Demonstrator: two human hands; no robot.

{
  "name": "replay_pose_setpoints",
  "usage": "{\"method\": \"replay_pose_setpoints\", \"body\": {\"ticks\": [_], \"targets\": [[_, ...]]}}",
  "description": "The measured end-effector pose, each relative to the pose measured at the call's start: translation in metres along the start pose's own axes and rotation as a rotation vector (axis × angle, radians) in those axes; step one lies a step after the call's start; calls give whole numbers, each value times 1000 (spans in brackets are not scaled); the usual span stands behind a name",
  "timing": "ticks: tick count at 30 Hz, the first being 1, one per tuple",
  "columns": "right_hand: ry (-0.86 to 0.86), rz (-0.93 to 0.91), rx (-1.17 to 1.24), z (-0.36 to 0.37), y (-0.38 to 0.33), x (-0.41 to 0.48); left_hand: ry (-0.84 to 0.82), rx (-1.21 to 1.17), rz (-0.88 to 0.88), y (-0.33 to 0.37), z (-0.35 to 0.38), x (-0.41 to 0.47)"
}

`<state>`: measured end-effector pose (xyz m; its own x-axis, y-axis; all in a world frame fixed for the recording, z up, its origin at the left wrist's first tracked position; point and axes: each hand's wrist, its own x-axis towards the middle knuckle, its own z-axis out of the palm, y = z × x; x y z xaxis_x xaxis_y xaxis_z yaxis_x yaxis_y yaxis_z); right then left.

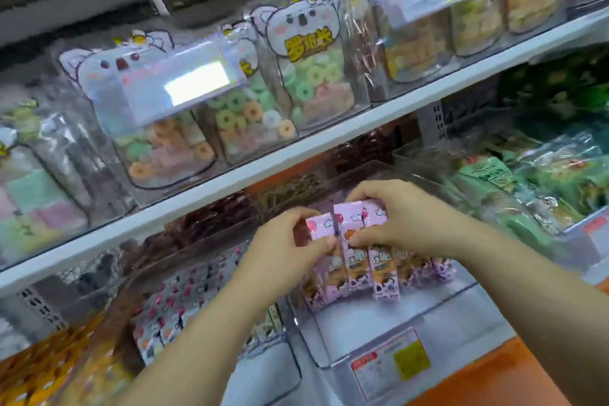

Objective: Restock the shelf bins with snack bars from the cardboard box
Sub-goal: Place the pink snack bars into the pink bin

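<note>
While a bunch of pink snack bars [354, 234] is gripped upright in the curled left hand [283, 250] and right hand [405, 217] at the rear of the clear bin [412, 315], placing is judged under way, and a lowering and release are called for.

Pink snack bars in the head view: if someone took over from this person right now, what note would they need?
Left hand: grips the left end of a row of pink snack bars.
Right hand: grips the same row from the right.
Bars: upright at the back of the clear bin on the lower shelf. Whether they rest on its floor is unclear.
Done: one row is at the bin.
Left: release it, then fill the bin's bare front part. The cardboard box is not in view.
</note>
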<state>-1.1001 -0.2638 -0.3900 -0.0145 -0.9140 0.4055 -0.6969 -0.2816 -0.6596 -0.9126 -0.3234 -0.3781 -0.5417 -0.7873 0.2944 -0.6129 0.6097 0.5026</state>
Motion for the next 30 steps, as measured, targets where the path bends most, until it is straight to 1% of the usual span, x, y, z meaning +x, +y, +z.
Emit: {"method": "replay_pose_setpoints", "body": {"ticks": [2, 4, 7, 9, 12, 17, 25, 30], "targets": [[-37, -9, -53, 7, 12, 7, -49, 77, 22, -6, 2, 10], [-84, -8, -126, 15, 23, 13, -135, 134, 22, -11, 5, 21], [-147, 12, -234, 27, 36, 20, -266, 206, -12, -13, 12, 35], [-163, 20, -288, 32, 44, 24, -304, 262, -37, -13, 16, 42], [-154, 33, -297, 35, 52, 27, -307, 277, -78, -15, 23, 49], [-101, 5, -281, 36, 57, 28, -311, 371, -53, -14, 24, 52], [-60, -60, -379, 34, 49, 23, -318, 379, -12, -17, 24, 50], [-57, -11, -446, 34, 48, 20, -349, 345, 21, -20, 27, 50]]}}
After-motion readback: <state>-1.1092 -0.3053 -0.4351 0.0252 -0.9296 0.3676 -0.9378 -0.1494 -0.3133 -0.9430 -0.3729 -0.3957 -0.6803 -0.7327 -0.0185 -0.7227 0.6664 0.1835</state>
